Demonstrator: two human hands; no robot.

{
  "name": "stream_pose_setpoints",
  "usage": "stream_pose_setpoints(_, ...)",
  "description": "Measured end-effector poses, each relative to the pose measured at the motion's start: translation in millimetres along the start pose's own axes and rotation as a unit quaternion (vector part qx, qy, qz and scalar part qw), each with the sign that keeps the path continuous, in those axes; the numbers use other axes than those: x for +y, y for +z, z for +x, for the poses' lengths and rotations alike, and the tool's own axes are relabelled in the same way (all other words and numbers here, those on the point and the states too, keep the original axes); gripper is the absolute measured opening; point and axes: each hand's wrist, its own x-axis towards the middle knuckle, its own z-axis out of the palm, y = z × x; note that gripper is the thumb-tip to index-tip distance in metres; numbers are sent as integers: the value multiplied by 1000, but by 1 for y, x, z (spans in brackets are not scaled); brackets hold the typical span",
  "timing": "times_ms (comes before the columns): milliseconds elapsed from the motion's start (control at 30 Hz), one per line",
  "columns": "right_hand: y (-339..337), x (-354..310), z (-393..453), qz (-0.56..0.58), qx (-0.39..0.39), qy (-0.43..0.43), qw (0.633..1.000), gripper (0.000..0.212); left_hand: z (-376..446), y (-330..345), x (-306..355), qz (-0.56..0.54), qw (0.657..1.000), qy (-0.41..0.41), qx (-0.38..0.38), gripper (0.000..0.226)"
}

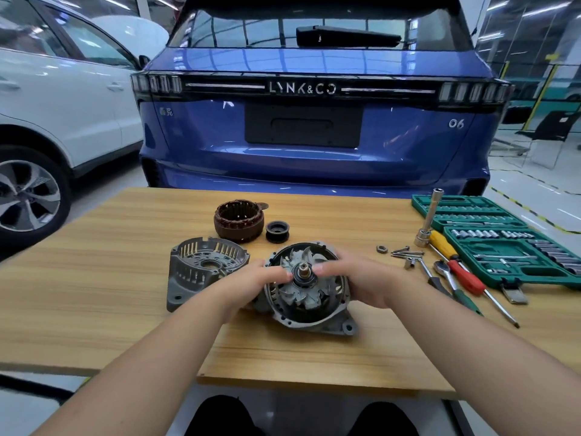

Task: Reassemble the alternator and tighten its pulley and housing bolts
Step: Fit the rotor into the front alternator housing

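Workshop floor, blue car parked right behind a wooden table, white car at 9 o'clock. Alternator half with the fan and shaft facing up sits mid-table; both hands on it. Left hand curls over the rim at its 9 o'clock, fingertips near the shaft; right hand wraps the rim at 3 o'clock. Looks like they're seating or steadying the rotor in its housing, so early in the reassembly. Other cover lies just beside at 9 o'clock, copper winding ring at 11, pulley at 12, none fitted yet. Next move probably the winding ring dropped over the rotor, lined up with the bolt holes, then the cover. Nut and bolts wait at 3 o'clock beside the screwdrivers and socket set. Fingers hide part of the rim, motion blur there; can't tell how hard either hand grips. Socket set is cut off at the right edge.
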Motion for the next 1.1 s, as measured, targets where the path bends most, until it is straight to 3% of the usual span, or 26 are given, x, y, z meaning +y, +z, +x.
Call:
stream_pose_setpoints(100,3,9,-9,21,22,-18,999,68,2,6,1,9,1000,-19,17,100)
stream_pose_setpoints(233,8,21,-14,85,26,-54,995,56,-1,18,-4,-64,998,-2,30,89)
stream_pose_setpoints(433,25,29,-4,107,158,-59,980,66,-2,23,-6,-138,989,17,51,59)
stream_pose_setpoints(633,19,30,-2,120,203,-59,970,68,9,30,-3,-182,981,15,71,71)
stream_pose_setpoints(833,17,26,-2,65,209,-68,973,57,17,32,-4,-172,983,28,63,66)
stream_pose_setpoints(967,22,37,-5,-4,231,-130,964,57,15,27,-8,-152,986,26,56,100)
stream_pose_setpoints(1100,21,52,-12,-13,227,-165,960,61,9,10,0,-88,995,31,42,104)
